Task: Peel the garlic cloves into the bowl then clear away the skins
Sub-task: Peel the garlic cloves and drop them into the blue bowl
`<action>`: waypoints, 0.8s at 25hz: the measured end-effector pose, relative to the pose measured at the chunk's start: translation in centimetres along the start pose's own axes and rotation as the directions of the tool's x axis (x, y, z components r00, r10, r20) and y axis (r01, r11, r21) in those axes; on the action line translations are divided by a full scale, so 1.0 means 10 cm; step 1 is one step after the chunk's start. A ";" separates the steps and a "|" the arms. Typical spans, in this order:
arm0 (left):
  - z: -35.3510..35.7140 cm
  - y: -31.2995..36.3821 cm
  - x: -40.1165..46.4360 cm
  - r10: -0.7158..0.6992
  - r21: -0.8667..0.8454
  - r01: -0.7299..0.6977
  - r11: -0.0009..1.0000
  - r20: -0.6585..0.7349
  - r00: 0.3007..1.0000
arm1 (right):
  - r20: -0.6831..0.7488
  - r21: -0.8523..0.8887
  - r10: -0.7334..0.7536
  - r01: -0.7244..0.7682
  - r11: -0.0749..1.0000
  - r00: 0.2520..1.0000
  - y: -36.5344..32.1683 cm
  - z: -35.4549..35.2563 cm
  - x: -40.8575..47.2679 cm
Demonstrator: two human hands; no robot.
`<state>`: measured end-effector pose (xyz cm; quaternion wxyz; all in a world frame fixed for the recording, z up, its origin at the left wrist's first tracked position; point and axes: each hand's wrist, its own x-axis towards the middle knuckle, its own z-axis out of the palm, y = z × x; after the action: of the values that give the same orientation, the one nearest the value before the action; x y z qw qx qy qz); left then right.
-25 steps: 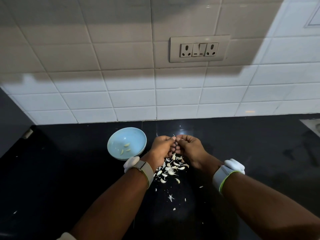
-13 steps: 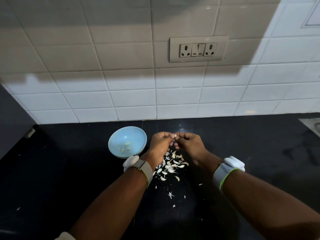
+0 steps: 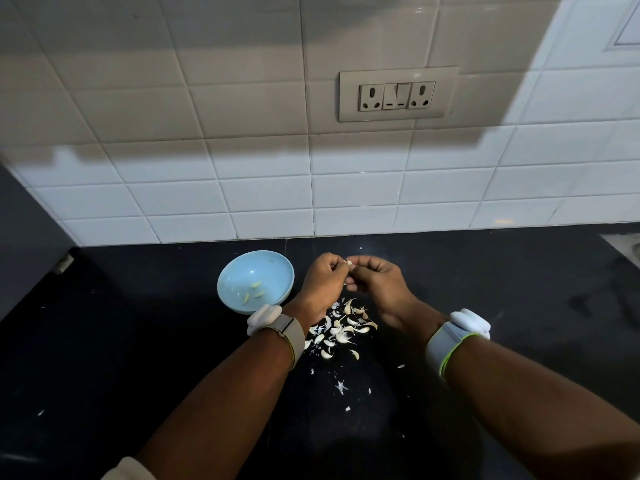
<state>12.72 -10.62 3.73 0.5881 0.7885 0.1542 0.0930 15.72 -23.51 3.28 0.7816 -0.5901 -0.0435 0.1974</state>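
Garlic clove (image 3: pixel 349 262) pinched between left hand (image 3: pixel 323 285), right hand (image 3: pixel 377 285); bowl (image 3: pixel 256 280) just left, skins (image 3: pixel 341 329) below.

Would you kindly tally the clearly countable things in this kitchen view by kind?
Pale blue round bowl: 1
Peeled garlic cloves in that bowl: 3
Wrist bands with white pods: 2
Beige wall socket plate: 1
Total: 7

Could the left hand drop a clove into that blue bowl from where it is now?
Probably yes. The left hand sits just right of the blue bowl, nothing lies between them, and the bowl's mouth is open upward. It now pinches a garlic clove together with the right hand.
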 end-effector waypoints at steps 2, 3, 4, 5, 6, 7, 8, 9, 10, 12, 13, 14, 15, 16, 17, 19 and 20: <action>0.00 -0.01 -0.01 -0.010 0.009 0.010 1.000 -0.002 1.000 | -0.028 0.064 -0.005 0.007 0.998 1.000 0.00 0.01 0.02; -0.01 -0.02 -0.01 -0.032 0.009 0.032 0.999 -0.006 0.999 | -0.044 0.090 0.001 0.003 0.996 0.999 -0.01 0.01 0.04; -0.01 -0.05 0.01 -0.064 0.014 0.064 0.998 -0.005 0.998 | -0.055 0.104 0.008 -0.002 0.995 0.998 -0.02 0.00 0.05; -0.01 -0.08 0.02 -0.101 0.029 0.101 0.994 0.007 0.995 | -0.062 0.105 0.013 -0.006 0.994 0.998 -0.03 -0.01 0.07; -0.02 -0.10 0.03 -0.141 0.061 0.139 0.988 0.023 0.990 | -0.062 0.097 0.016 -0.010 0.995 0.998 -0.05 -0.01 0.08; -0.02 -0.12 0.04 -0.173 0.092 0.169 0.981 0.041 0.984 | -0.059 0.086 0.019 -0.013 0.996 0.998 -0.05 -0.02 0.10; -0.02 -0.14 0.04 -0.189 0.127 0.180 0.975 0.058 0.980 | -0.056 0.077 0.019 -0.014 0.997 0.998 -0.06 -0.03 0.11; -0.02 -0.16 0.04 -0.182 0.164 0.170 0.972 0.062 0.981 | -0.054 0.070 0.020 -0.016 0.997 0.998 -0.05 -0.04 0.13; -0.02 -0.19 0.05 -0.160 0.199 0.146 0.969 0.059 0.985 | -0.052 0.064 0.021 -0.017 0.998 0.998 -0.05 -0.05 0.13; -0.01 -0.23 0.06 -0.132 0.227 0.116 0.967 0.059 0.989 | -0.061 0.039 0.021 -0.019 0.999 0.998 -0.05 -0.06 0.14; -0.01 -0.23 0.06 -0.134 0.226 0.117 0.967 0.061 0.989 | -0.071 0.024 0.021 -0.019 1.000 0.997 -0.04 -0.06 0.14; -0.02 -0.24 0.07 -0.127 0.237 0.112 0.965 0.051 0.991 | -0.080 0.007 0.020 -0.019 1.000 0.997 -0.04 -0.05 0.14; -0.02 -0.23 0.08 -0.109 0.264 0.097 0.960 0.033 0.993 | -0.086 -0.015 0.015 -0.017 1.000 0.996 -0.04 -0.05 0.13; -0.03 -0.22 0.08 -0.091 0.300 0.085 0.950 0.006 0.996 | -0.088 -0.042 0.009 -0.013 0.999 0.996 -0.04 -0.05 0.12; -0.04 -0.20 0.07 -0.070 0.333 0.074 0.940 -0.025 0.997 | -0.090 -0.069 0.001 -0.007 0.998 0.996 -0.04 -0.06 0.12; -0.03 -0.15 0.07 -0.028 0.315 0.050 0.948 -0.072 0.997 | -0.095 -0.131 -0.021 0.009 0.991 0.995 -0.04 -0.08 0.10; -0.01 -0.13 0.08 -0.006 0.255 0.026 0.967 -0.080 0.997 | -0.097 -0.166 -0.034 0.018 0.986 0.995 -0.03 -0.09 0.10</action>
<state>13.21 -9.88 2.48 0.4756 0.8523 0.1943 0.0985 17.01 -23.99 3.14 0.7340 -0.6611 -0.0282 0.1531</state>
